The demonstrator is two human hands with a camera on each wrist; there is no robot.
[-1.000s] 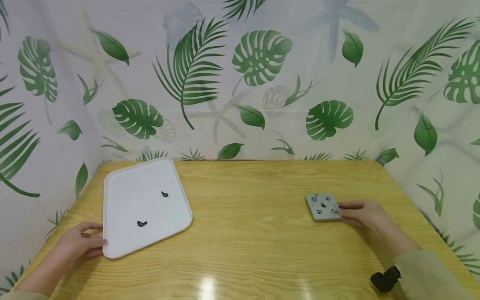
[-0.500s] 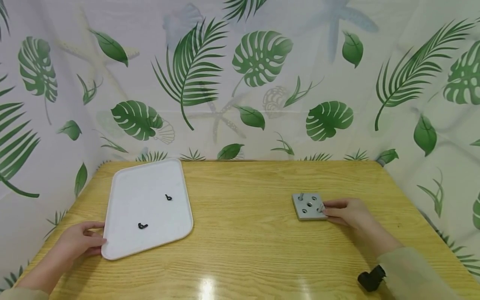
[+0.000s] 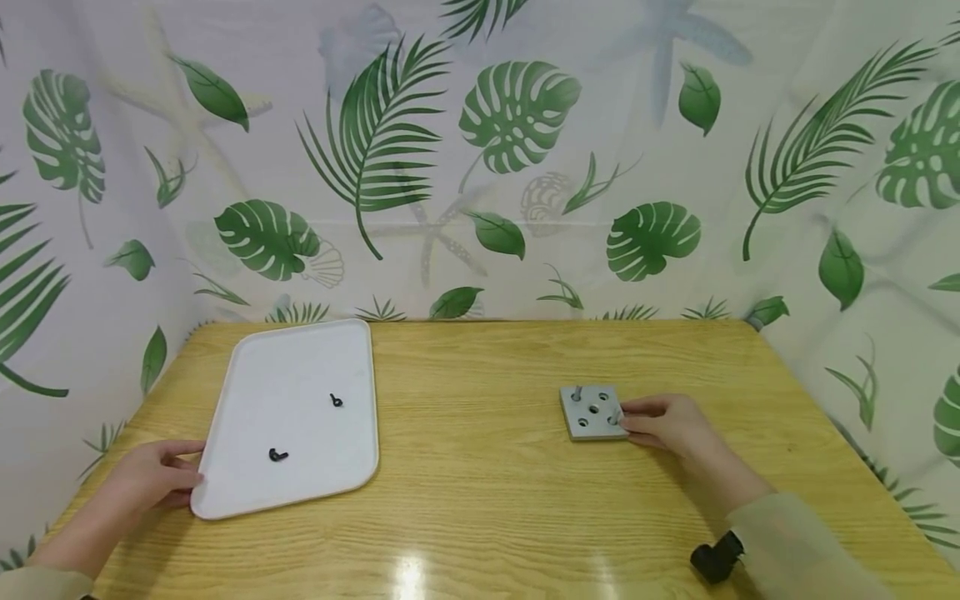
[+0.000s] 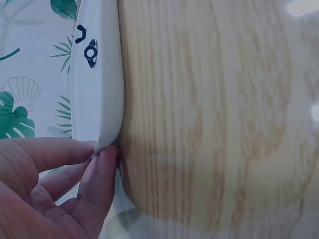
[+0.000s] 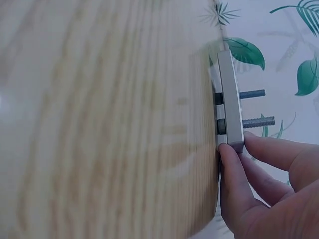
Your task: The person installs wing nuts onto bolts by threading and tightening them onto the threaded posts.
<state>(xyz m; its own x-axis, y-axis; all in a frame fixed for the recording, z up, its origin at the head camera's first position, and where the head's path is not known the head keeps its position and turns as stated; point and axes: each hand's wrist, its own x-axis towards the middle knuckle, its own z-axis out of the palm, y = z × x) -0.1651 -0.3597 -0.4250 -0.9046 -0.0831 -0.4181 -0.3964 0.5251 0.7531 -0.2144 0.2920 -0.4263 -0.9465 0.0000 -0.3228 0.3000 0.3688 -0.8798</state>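
At the left, my left hand (image 3: 153,479) pinches the near-left corner of a white tray (image 3: 303,367) between thumb and fingers. Two black wing nuts lie on it, one wing nut (image 3: 336,401) farther back and another wing nut (image 3: 277,455) nearer. The left wrist view shows the thumb and fingertips meeting at the tray's rim (image 4: 112,99). My right hand (image 3: 671,429) pinches the right edge of a square grey metal plate (image 3: 594,423) with several holes. Two threaded bolts stick up through the plate; in the right wrist view their heads (image 5: 222,126) show on its underside.
Both things are over a wood-grain table (image 3: 480,492). Behind it hangs a white cloth (image 3: 420,275) printed with green leaves, which also runs along both sides. A black device (image 3: 716,558) is at the right sleeve.
My right hand has carried the metal plate leftward toward the middle. The tray has turned slightly in my left hand, its far end swinging right; the wing nuts have shifted a little on it.
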